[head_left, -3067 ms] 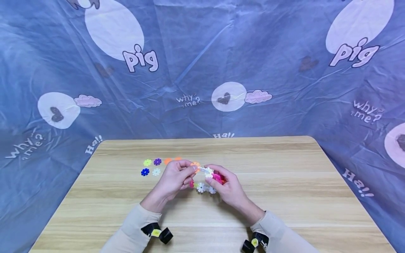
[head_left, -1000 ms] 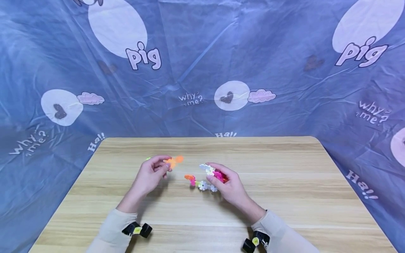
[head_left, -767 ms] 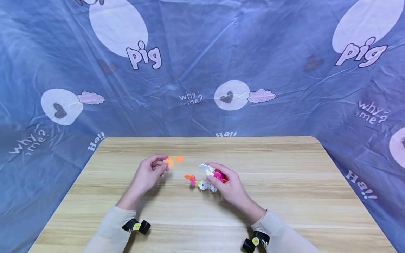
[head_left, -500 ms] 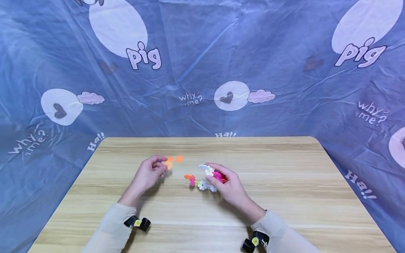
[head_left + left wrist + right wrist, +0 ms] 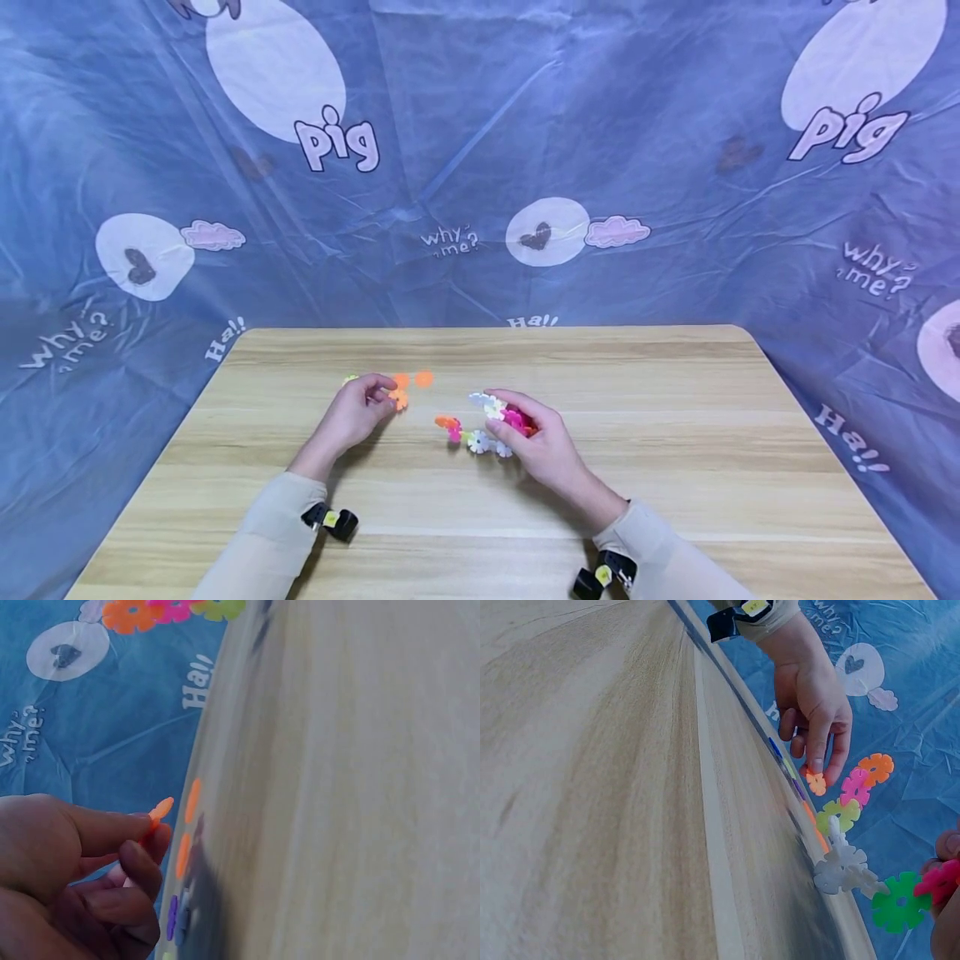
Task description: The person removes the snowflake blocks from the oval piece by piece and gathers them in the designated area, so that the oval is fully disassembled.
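My left hand [image 5: 356,414] pinches an orange flower-shaped interlocking disc [image 5: 398,400] between thumb and fingertips, near other loose discs. The left wrist view shows this disc [image 5: 162,808] tilted, almost edge-on. My right hand [image 5: 543,435] holds a chain of linked flower-shaped discs by a pink disc [image 5: 515,418]. In the right wrist view the chain runs from a green disc [image 5: 901,901] through white discs [image 5: 841,864], a yellow-green disc [image 5: 838,816] and a pink disc [image 5: 855,787] to an orange end disc [image 5: 876,769]. My right fingers hide part of the chain.
Two orange discs [image 5: 423,379] lie on the wooden table [image 5: 637,375] just beyond my left fingertips. A yellow-green disc [image 5: 350,379] peeks out behind that hand. A purple disc [image 5: 172,918] also lies there. A blue printed cloth [image 5: 465,150] hangs behind the table.
My left hand has gone from the chain's white end to the loose discs on the left, with an orange disc pinched, then slightly nearer me. My right hand has stayed put with the chain.
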### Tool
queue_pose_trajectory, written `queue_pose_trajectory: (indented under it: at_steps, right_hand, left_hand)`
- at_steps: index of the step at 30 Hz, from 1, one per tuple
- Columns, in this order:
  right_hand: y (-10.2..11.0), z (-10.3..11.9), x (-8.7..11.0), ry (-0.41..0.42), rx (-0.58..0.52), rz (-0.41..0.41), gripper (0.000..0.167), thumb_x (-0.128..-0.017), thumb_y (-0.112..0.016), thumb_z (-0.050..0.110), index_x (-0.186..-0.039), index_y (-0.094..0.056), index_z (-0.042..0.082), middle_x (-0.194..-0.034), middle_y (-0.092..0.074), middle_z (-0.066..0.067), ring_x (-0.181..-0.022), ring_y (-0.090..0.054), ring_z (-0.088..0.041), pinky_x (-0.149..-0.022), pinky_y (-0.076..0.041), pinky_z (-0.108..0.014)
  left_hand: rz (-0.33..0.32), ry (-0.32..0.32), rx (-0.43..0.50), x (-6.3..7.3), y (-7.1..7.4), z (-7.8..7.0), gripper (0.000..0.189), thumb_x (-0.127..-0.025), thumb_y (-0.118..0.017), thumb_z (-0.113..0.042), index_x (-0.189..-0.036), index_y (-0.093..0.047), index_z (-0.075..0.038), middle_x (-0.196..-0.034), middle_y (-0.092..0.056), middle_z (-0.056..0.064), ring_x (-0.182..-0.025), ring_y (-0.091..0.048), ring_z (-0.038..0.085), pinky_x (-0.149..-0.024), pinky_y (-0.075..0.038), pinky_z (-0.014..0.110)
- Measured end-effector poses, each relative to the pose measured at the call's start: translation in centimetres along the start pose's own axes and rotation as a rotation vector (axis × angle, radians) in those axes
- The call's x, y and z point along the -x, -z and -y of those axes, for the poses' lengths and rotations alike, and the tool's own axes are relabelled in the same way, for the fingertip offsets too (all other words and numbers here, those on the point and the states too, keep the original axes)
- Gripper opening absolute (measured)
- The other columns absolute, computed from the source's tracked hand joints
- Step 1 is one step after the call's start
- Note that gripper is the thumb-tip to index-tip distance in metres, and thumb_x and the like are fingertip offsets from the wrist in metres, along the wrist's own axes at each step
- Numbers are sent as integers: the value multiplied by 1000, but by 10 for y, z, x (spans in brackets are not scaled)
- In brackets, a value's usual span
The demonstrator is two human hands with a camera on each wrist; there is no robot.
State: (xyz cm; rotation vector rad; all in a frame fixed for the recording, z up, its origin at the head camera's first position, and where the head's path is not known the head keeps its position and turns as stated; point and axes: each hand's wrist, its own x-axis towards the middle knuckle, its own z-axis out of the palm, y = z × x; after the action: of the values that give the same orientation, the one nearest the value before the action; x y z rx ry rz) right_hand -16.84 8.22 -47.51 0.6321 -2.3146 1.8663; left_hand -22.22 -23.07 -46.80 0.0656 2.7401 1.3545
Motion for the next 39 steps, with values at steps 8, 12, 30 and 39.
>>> queue_pose_trajectory:
  at_steps: [8,12,30,39]
  right_hand:
    - [0,0,1,-2,-2,-3,41,-99,-76,8,-139,-70,5,-100,-72,-15,-71,-61,-4,-58,-56,-23]
    - [0,0,1,-4,-6,-4,41,-99,-76,8,-139,-70,5,-102,-73,-16,-72,-62,-5,-60,-56,-24]
    - [1,-2,3,-14,-25,5,41,-100,-75,9,-140,-69,5,-98,-71,-13,-70,-60,-3,-58,-53,-22]
    - [2,0,3,2,-26,7,40,-100,-74,6,-140,-68,3,-103,-72,-16,-74,-62,-4,-62,-55,-22]
  left_hand:
    - [-14,-7,-55,-6,-5,5,24,-99,-71,-2,-123,-71,-2,-102,-72,10,-93,-66,21,-82,-54,33]
    - [-9,-21,-89,-8,-7,5,21,-98,-70,-1,-119,-72,-2,-98,-71,9,-88,-63,20,-80,-52,33]
    - [-53,-70,-223,-10,-9,7,13,-98,-74,-5,-110,-73,-3,-96,-71,7,-85,-62,19,-82,-52,37]
    - [-45,-121,-47,2,-9,-13,24,-106,-68,-17,-127,-73,-5,-106,-74,9,-78,-63,16,-63,-52,29]
